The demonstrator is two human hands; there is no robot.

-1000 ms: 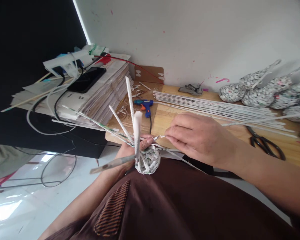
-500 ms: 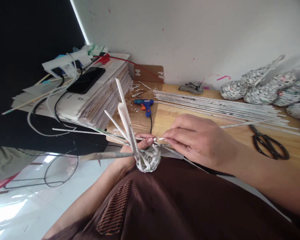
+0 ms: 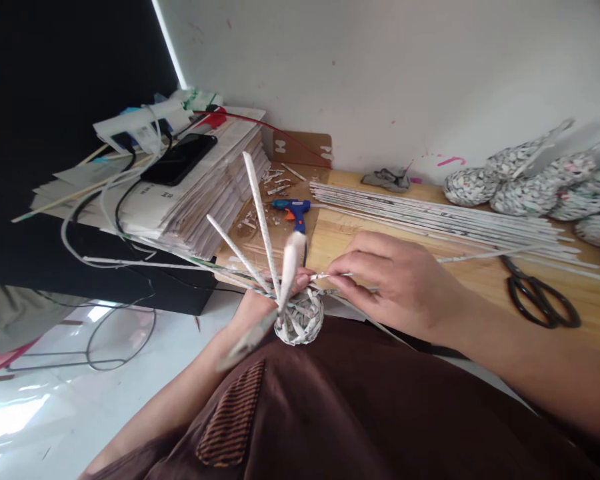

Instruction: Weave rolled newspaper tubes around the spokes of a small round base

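Centre: one paper strip (image 3: pixel 320 276), pinched by our left hand (image 3: pixel 263 303) and right hand (image 3: pixel 397 280), beside one woven paper ball (image 3: pixel 303 321)

Two hands, one left hand (image 3: pixel 301 283) and one right hand (image 3: pixel 393 277), shared one paper strip (image 3: pixel 320 276). One small woven ball (image 3: pixel 300 319) was just below the left hand. Beyond the hands lay one glue gun (image 3: pixel 298 209), one grey cloth (image 3: pixel 386 179) and more than ten paper rods (image 3: pixel 430 215), packed too tightly to count. Right of the hands were one pair of scissors (image 3: pixel 540 297) and at least three woven forms (image 3: pixel 473 187), overlapping; left of them, one phone (image 3: pixel 180 160).
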